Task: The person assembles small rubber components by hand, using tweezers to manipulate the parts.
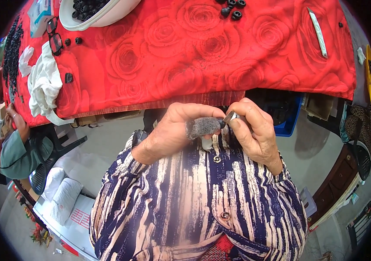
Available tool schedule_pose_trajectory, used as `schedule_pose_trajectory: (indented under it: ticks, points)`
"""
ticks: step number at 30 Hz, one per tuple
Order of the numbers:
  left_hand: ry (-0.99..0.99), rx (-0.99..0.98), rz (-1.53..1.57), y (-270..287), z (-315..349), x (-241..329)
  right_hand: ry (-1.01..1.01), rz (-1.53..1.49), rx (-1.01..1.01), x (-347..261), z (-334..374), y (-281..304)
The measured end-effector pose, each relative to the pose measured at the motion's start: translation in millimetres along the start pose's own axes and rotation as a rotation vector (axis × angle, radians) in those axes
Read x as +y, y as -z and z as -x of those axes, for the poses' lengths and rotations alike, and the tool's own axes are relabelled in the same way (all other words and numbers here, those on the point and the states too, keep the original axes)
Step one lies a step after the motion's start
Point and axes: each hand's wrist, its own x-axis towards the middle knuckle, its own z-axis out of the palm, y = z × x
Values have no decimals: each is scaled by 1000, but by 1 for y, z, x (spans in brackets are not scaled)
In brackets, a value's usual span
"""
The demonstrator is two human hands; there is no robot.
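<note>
The table (168, 69), covered with a red rose-patterned cloth, extends in front of the person. A white bowl (118, 16) containing black pieces stands toward the far-left corner. A heap of black pieces (13, 56) lies along the left edge, with a crumpled white cloth (45, 82) to its right that reaches the near edge.

Both hands are located just off the near edge, above the lap. Left hand (168, 130): digits closed on a small black piece; a grey knitted cover (204, 127) is fitted over one digit. Right hand (255, 130): thumb and forefinger pinched on a small blade. A slim pale tool (317, 32) lies near the right edge. Eyeglasses (55, 41) rest between bowl and white cloth. The blade (228, 116) meets or nearly meets the small black piece (222, 124); exact contact cannot be determined.
</note>
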Motion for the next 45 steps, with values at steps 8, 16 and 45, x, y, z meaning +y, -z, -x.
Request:
schedule_pose_trajectory:
  ticks: [8, 16, 45]
  points:
    - [17, 16, -9, -1, -1, 2, 4, -2, -26, 3, -2, 1]
    - [32, 11, -21, 4, -1, 0, 29, -16, -57, 7, -3, 2]
    - [-301, 224, -344, -7, 0, -3, -115, -160, -20, -5, -11, -4]
